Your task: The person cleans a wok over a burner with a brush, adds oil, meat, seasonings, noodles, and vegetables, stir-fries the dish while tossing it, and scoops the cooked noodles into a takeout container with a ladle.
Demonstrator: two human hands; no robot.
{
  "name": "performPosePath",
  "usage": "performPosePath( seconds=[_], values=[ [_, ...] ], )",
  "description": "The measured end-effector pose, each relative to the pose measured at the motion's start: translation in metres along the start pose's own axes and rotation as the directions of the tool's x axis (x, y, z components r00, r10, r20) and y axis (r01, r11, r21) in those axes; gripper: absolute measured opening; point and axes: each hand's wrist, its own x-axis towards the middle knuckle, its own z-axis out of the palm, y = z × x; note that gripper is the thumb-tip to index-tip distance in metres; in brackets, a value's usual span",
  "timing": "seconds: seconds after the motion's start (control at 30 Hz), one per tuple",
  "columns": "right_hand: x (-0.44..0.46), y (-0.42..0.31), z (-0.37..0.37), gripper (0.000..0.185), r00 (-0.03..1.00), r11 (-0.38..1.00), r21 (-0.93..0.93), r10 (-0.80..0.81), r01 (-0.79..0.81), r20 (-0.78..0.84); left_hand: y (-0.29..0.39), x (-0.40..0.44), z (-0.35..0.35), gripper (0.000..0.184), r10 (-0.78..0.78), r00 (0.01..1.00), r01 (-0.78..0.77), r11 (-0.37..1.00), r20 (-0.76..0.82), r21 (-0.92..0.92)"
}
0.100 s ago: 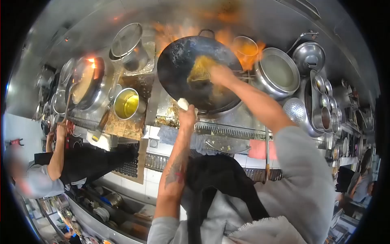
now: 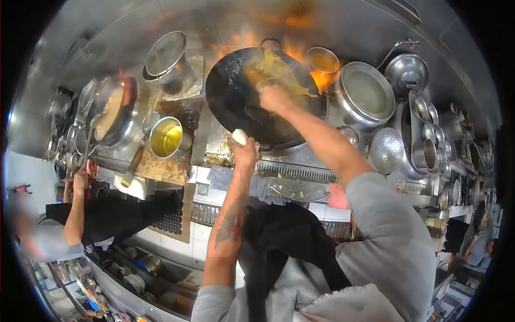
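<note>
A large black wok (image 2: 225, 102) sits over flames in front of me. Yellow strands of food (image 2: 276, 70) lie spread and blurred across its far right side, close to the rim. My right hand (image 2: 274, 99) is over the inside of the wok, its fingers closed; motion blur hides what they hold. At the wok's near left edge, my left hand (image 2: 245, 153) is closed on a bunched white cloth (image 2: 240, 136). Whether it also grips the rim is hidden.
A pot of yellow oil (image 2: 166, 138) and a strainer on a pot (image 2: 166, 53) stand to the left. On the right are a large pot of liquid (image 2: 367, 92), a perforated skimmer (image 2: 386, 150) and a ladle (image 2: 348, 134). A co-worker (image 2: 70, 214) works at another wok (image 2: 110, 112) farther left.
My right hand has moved slightly left. The yellow food has shifted from the wok's middle toward its far right side and spread out. My left hand stays nearly in place.
</note>
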Motion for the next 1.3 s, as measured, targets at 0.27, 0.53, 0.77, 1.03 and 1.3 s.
performPosePath(
  seconds=[0.27,0.53,0.77,1.03,1.3],
  values=[
    [-0.097,0.061,-0.053,0.04,0.963,0.974,-0.197,-0.059,0.113,0.262,0.001,-0.011,0.002,0.012,-0.124,0.992,0.124,0.99,0.002,0.062],
    [-0.081,-0.053,-0.02,0.03,0.975,0.971,0.228,0.023,-0.074,0.219,-0.004,-0.001,-0.029,0.014,0.029,0.982,-0.059,0.985,0.184,0.16],
    [-0.244,0.037,-0.08,0.028,0.944,0.99,-0.052,-0.111,0.134,0.311,0.1,-0.03,-0.09,0.018,-0.085,0.981,0.015,0.931,0.176,0.366],
    [-0.315,0.006,-0.12,0.03,0.943,0.922,0.221,0.331,-0.319,-0.021,0.158,-0.061,-0.038,0.021,-0.065,0.959,-0.103,0.825,0.275,0.556],
    [-0.268,-0.076,-0.033,0.029,0.914,0.63,0.744,0.4,-0.222,-0.066,0.123,-0.099,-0.024,0.036,0.532,0.659,-0.65,0.047,0.532,0.759]
  ],
)
